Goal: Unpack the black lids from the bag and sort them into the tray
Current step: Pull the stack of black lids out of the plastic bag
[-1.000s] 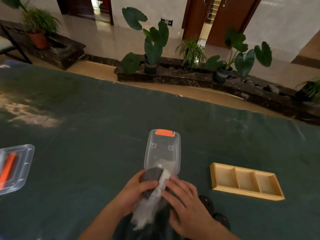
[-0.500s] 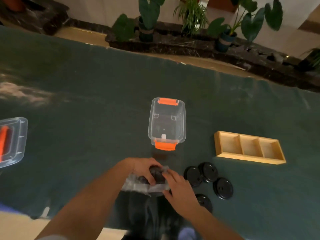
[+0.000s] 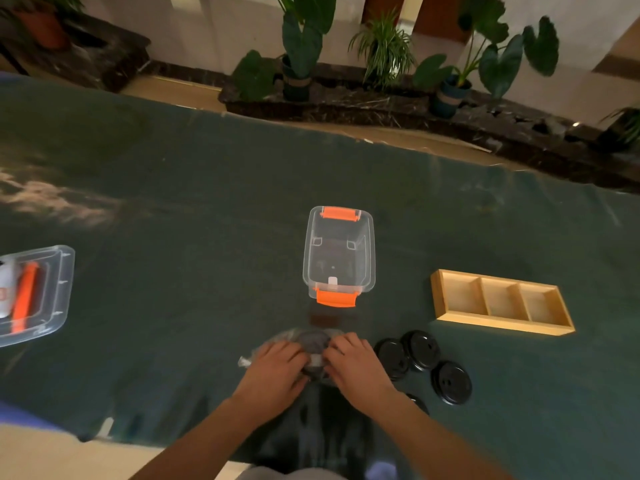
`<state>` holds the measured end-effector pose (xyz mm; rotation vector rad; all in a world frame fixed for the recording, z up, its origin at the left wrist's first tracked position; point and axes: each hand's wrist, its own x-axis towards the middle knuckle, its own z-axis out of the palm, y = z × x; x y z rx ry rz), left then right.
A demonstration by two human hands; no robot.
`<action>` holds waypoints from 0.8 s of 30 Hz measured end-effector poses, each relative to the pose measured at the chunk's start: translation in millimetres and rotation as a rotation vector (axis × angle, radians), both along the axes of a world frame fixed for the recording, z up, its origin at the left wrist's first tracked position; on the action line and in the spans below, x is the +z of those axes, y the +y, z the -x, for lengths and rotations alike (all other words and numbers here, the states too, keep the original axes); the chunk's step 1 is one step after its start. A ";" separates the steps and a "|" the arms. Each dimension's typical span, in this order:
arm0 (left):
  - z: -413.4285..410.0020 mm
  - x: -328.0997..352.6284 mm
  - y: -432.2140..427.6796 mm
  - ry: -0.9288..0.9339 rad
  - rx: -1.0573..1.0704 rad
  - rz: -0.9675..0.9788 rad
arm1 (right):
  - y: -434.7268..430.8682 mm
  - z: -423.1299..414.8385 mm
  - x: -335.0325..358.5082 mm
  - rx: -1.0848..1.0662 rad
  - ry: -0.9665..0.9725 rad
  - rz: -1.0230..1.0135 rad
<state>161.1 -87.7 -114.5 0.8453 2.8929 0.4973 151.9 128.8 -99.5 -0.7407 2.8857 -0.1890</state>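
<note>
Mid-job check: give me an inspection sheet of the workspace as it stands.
Surface: dark green cloth over the table.
Job's things: clear plastic bag with dark lids inside; loose black lids right of it; wooden tray, three compartments, all empty.
Clutter: clear bin with orange latches; clear bin lid at left edge.
Grippers: left hand and right hand both grip the bag.
Cables: nothing seen.
Surroundings: potted plants on a stone ledge.
</note>
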 end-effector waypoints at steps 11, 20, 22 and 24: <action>44.4 9.2 13.4 -0.233 0.059 0.058 | -1.0 52.0 12.0 -0.302 -0.445 0.169; 85.4 29.0 14.8 -0.578 0.065 -0.086 | -5.0 37.3 12.0 -0.129 -0.219 0.081; 72.2 28.8 13.3 -0.349 0.016 -0.015 | -3.8 45.9 16.5 -0.266 -0.372 0.188; 55.9 25.5 14.0 -0.055 -0.088 0.099 | -1.6 56.2 24.3 -0.329 -0.511 0.209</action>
